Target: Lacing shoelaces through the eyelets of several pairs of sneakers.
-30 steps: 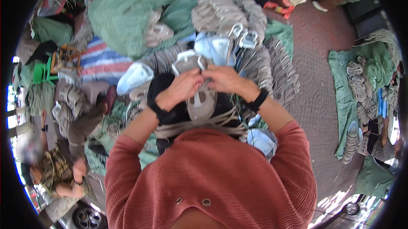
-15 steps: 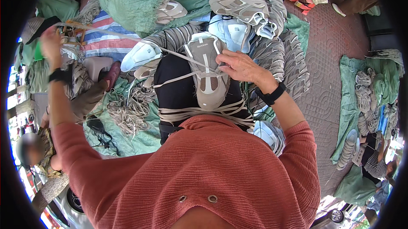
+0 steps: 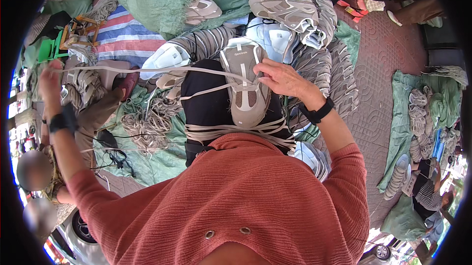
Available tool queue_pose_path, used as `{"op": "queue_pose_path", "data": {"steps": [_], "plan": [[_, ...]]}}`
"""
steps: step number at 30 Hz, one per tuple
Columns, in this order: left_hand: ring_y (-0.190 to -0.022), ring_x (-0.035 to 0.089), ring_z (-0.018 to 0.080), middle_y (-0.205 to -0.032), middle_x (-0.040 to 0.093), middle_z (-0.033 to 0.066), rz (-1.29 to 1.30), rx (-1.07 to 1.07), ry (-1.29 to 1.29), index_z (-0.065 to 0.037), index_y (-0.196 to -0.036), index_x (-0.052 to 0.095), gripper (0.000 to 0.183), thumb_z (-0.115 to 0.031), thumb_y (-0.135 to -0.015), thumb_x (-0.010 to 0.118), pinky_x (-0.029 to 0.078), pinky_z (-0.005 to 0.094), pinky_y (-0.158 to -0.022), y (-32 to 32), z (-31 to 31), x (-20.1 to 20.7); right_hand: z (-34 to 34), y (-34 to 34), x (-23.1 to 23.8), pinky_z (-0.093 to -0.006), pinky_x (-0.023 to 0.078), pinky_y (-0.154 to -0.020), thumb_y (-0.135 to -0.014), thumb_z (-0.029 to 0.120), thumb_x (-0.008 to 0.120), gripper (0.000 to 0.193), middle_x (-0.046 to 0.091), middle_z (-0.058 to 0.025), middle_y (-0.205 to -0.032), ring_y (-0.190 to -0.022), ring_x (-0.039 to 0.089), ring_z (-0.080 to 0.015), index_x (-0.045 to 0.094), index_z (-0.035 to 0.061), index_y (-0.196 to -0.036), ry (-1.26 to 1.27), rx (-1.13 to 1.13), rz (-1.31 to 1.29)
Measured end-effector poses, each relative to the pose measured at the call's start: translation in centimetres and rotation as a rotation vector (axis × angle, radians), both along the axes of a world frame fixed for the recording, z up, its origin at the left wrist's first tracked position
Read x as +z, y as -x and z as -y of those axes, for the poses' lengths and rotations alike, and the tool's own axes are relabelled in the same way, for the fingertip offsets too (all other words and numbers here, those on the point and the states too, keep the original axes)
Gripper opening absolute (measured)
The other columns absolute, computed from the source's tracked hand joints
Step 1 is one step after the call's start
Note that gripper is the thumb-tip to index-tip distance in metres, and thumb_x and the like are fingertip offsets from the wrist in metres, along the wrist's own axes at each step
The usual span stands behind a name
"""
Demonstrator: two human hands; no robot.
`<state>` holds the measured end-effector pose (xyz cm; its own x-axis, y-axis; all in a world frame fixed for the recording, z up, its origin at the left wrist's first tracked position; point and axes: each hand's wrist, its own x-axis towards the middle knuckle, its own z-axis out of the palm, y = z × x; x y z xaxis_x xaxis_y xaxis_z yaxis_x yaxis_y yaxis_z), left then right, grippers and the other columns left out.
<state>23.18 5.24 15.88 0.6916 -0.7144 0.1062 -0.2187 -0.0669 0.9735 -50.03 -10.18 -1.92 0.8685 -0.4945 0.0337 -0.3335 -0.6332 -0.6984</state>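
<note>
A grey-brown shoe upper (image 3: 242, 57), with no sole visible, rests on my black-clad lap with its toe toward me. My right hand (image 3: 282, 77) pinches its right edge near the lacing; whether lace is also caught there is hidden by the fingers. From the eyelets a flat beige shoelace (image 3: 162, 68) stretches far left to my left hand (image 3: 50, 83), closed on it. A second stretch of lace trails over the lap, left of the upper. Several more laces (image 3: 236, 130) lie across my thighs at the waist.
Stacked shoe uppers (image 3: 282, 0) rise beyond my knees and to the right. A tangled lace heap (image 3: 147, 129) lies on green sacking at left. A striped cloth (image 3: 130, 38), a green stool (image 3: 49, 48) and a seated person's leg (image 3: 101, 115) are farther left.
My left hand has moved down and slightly outward, and the lace now runs straighter to the left. My right hand keeps its hold on the upper.
</note>
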Motion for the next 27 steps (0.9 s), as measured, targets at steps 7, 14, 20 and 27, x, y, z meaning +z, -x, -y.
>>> {"op": "queue_pose_path", "data": {"steps": [7, 14, 20, 27], "plan": [[-0.091, 0.053, 0.0287, -0.091, 0.056, 0.011, 0.792, -0.451, 0.013, -0.009, -0.095, 0.059, 0.027, -0.003, -0.071, 0.068, 0.043, 0.0382, -0.081, 44.0, 7.9, -13.2, 0.6, 0.7, -0.6, -0.039, 0.045, -0.068, -0.077, 0.002, 0.057, 0.024, 0.05, -0.0093, -0.088, -0.082, 0.055, -0.0303, 0.048, 0.01, -0.099, -0.048, -0.038, -0.042], [-0.074, 0.056, 0.031, -0.079, 0.053, 0.0118, 0.9, -0.804, -0.054, -0.002, -0.084, 0.055, 0.018, -0.008, -0.071, 0.066, 0.047, 0.0397, -0.066, 56.3, 8.0, -19.5, 2.7, -1.3, -0.5, -0.0446, 0.043, -0.069, -0.068, 0.001, 0.057, 0.021, 0.058, -0.0163, -0.084, -0.086, 0.056, -0.0374, 0.054, 0.0052, -0.088, -0.01, 0.044, -0.036], [-0.075, 0.06, 0.0286, -0.083, 0.055, 0.0164, 1.204, -0.798, -0.249, 0.004, -0.085, 0.054, 0.016, -0.001, -0.069, 0.055, 0.051, 0.0369, -0.064, 58.1, 7.9, -19.2, 3.0, -1.2, -0.7, -0.0425, 0.045, -0.065, -0.063, -0.001, 0.055, 0.03, 0.06, -0.0169, -0.08, -0.081, 0.058, -0.0362, 0.056, 0.0048, -0.093, -0.04, 0.078, -0.112], [-0.08, 0.058, 0.0319, -0.087, 0.053, 0.0192, 1.287, -0.803, -0.36, 0.007, -0.091, 0.052, 0.025, 0.002, -0.067, 0.054, 0.05, 0.0386, -0.069, 58.8, 6.7, -18.8, 2.0, -1.6, -1.2, -0.0438, 0.045, -0.067, -0.064, 0.003, 0.057, 0.022, 0.061, -0.0162, -0.079, -0.081, 0.058, -0.0369, 0.056, 0.0048, -0.086, 0.042, 0.082, -0.013]]}}
